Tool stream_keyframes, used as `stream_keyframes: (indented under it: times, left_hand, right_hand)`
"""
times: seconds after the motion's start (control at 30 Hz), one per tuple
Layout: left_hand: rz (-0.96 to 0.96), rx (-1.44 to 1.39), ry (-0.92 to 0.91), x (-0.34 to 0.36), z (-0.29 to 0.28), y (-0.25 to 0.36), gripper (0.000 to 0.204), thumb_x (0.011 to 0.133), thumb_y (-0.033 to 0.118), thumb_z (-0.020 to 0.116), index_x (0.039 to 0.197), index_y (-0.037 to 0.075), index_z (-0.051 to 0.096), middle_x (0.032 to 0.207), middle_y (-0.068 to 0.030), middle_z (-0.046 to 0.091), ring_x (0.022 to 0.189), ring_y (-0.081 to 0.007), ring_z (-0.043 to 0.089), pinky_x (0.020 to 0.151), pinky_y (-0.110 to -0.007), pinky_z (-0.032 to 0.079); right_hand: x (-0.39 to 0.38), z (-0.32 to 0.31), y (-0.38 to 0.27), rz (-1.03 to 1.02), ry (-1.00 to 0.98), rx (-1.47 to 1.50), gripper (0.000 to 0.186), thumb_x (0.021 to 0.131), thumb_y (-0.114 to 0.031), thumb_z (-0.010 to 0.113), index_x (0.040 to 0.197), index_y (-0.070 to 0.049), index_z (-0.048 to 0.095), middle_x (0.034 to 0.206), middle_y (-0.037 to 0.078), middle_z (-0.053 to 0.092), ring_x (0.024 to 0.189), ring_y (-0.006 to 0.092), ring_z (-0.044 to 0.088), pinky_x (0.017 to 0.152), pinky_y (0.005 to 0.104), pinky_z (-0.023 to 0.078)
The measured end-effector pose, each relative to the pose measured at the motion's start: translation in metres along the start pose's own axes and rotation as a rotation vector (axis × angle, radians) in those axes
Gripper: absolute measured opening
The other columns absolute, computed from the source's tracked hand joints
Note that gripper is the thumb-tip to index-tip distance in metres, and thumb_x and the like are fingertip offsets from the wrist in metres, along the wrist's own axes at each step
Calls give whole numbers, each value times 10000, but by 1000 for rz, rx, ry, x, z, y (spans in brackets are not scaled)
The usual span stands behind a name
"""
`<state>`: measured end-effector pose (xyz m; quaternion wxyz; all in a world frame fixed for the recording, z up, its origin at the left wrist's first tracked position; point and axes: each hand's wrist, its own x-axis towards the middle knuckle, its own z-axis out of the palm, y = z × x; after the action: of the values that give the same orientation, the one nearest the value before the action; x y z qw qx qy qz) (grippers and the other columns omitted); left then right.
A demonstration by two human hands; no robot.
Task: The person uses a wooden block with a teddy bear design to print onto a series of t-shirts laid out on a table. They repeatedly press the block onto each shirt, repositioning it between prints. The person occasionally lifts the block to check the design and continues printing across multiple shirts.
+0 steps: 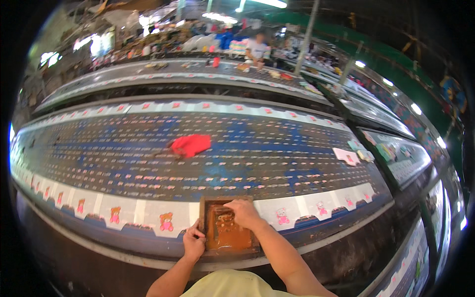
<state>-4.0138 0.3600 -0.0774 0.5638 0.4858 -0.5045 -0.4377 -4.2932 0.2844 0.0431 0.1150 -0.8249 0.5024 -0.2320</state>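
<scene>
A small wooden screen-printing frame (202, 218) lies on the white cloth pieces along the near edge of the long table, with brown ink smeared over its mesh. My left hand (194, 241) grips the frame's left side, fingers curled. Inside the frame's far end, my right hand (243, 214) is closed on a squeegee, mostly hidden beneath the fingers. Left of the frame, the cloth carries brown bears with pink hearts (166, 222). To its right, the bear prints (282, 216) show pink without brown.
A red cloth (192, 145) lies mid-table. White printed pieces (346, 156) and a pale stack sit at the right end. Another printed cloth row (208, 108) runs along the far edge. Beyond, a person (256, 49) stands behind another long table (173, 69). A pole (308, 37) rises behind.
</scene>
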Motion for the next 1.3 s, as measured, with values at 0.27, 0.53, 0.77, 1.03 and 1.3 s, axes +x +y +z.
stream_keyframes:
  times: [0.27,0.53,0.77,1.03,1.3]
  left_hand:
    - [32,94,-27,-4,-1,29,197,808,-98,747,839,80,666,1620,-313,678,1433,-396,689,1351,-590,318]
    - [71,120,-42,-8,-1,30,249,875,-125,726,846,88,602,1688,-305,622,1488,-421,667,1405,-643,185]
    - [128,111,-55,-6,0,32,264,870,-142,746,871,100,639,1715,-275,614,1380,-351,644,1243,-477,423]
    - [118,143,-57,-6,-2,31,270,858,-149,780,877,89,655,1697,-291,622,1356,-386,651,1220,-472,454]
    - [158,167,-41,-6,2,46,245,831,-161,737,867,73,671,1683,-303,634,1400,-383,647,1236,-473,449]
  right_hand:
    - [-26,-12,-31,-14,-154,-60,594,902,51,692,1455,-141,798,1369,105,797,1286,376,695,1136,517,522]
    - [-89,-2,-72,-70,-64,-24,529,889,54,668,1368,-108,823,1277,110,781,1175,359,701,1027,501,532]
    - [-110,-11,-99,-25,-117,-59,577,852,40,729,1402,-111,814,1323,105,770,1178,339,683,1030,480,529]
    - [-111,-12,-95,34,-58,53,480,915,60,681,1359,-75,802,1326,120,780,1196,369,701,1045,501,555]
    - [-124,-10,-86,83,116,203,425,863,78,799,1266,-53,837,1286,122,809,1233,361,742,1071,497,583]
